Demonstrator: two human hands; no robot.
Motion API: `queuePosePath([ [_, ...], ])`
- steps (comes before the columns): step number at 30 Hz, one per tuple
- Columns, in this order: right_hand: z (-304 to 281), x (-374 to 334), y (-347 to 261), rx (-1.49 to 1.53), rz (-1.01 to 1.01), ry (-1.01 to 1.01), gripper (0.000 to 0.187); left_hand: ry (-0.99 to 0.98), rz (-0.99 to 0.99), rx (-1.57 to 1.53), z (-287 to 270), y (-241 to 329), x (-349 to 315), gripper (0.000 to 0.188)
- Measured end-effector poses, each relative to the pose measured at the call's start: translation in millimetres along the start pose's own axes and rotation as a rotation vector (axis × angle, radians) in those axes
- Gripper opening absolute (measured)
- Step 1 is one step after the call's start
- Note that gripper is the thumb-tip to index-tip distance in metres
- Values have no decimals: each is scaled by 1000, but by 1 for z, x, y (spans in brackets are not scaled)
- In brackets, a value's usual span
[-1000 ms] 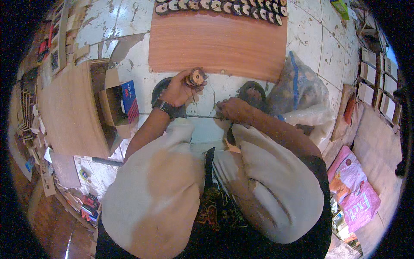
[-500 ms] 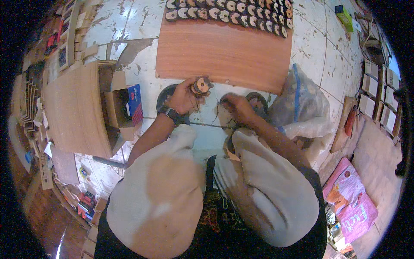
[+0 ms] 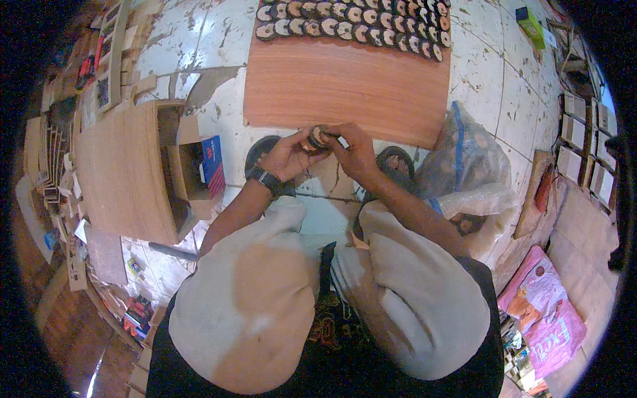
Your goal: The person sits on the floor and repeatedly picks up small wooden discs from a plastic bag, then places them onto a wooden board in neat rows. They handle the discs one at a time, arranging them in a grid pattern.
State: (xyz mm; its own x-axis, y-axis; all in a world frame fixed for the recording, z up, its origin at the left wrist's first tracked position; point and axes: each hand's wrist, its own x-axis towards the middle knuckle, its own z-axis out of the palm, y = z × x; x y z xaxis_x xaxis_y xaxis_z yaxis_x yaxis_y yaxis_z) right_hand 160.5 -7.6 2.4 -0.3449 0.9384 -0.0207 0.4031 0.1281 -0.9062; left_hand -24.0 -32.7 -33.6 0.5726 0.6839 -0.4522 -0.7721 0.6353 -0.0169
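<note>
My left hand [image 3: 287,157] cups a small round piece [image 3: 318,138], tan on its face with a dark edge, tilted on its side. My right hand [image 3: 355,154] is closed with its thumb and fingertips at the right side of that piece. Whether something thinner is also pinched there is hidden. Both hands are above the floor between my two dark-shod feet, close to the near edge of a brown wood-grain board [image 3: 345,86]. Rows of similar round pieces [image 3: 345,28], tan with dark edges, overlap along the board's far part.
A clear plastic sack [image 3: 474,156] with round pieces inside leans right of my right foot. To the left stand an opened cardboard box [image 3: 189,162] and a wooden box [image 3: 123,172]. A red-handled tool [image 3: 544,189] and a pink bag [image 3: 544,315] lie at right.
My right hand has moved up and left from near my right foot to the round piece. The piece in my left hand has turned from face-up onto its side.
</note>
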Motion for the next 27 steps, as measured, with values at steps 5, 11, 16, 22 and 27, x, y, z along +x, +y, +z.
queuePosePath([
  [5,0,-2,0,-137,-148,-1,26,144,36,216,0,-5,0,30],
  [11,-15,1,4,-74,-79,-35,40,139,87,616,2,-6,-4,41],
  [16,-94,55,41,118,503,409,38,269,-99,322,-5,-3,1,54],
  [22,-196,127,103,-179,408,985,50,259,-171,393,-5,-3,-3,46],
  [27,-202,146,135,-249,512,845,58,242,-186,448,-2,-2,-6,46],
])
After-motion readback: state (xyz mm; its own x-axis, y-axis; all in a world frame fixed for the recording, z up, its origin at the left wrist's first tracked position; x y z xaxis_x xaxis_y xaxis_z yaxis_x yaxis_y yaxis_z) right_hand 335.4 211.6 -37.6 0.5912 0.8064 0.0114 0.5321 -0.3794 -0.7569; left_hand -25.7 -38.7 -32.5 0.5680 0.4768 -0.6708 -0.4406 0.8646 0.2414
